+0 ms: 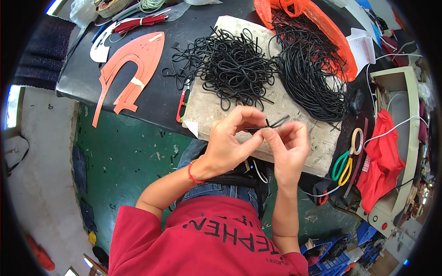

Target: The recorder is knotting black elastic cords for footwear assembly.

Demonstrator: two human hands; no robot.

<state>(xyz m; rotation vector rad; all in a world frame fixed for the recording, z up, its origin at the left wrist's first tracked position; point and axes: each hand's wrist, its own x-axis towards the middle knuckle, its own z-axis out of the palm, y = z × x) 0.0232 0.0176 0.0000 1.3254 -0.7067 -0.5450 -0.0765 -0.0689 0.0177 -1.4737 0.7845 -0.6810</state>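
Black cord (278, 122) held over near side of pale board (202, 106), left hand (228, 138) and right hand (291, 146) pinching it in fingertips; gripping close to its crossing likely steadies it; looped black pile (235, 69) lies farther across board.

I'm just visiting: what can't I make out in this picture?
All in the head view:
Black cord: partly hidden by fingers of the left grip and right grip.
Looped black pile: lower strands buried under upper loops.
Orange-red bag: far part cut off by the upper edge.
Pale floor scrap: too small to identify.
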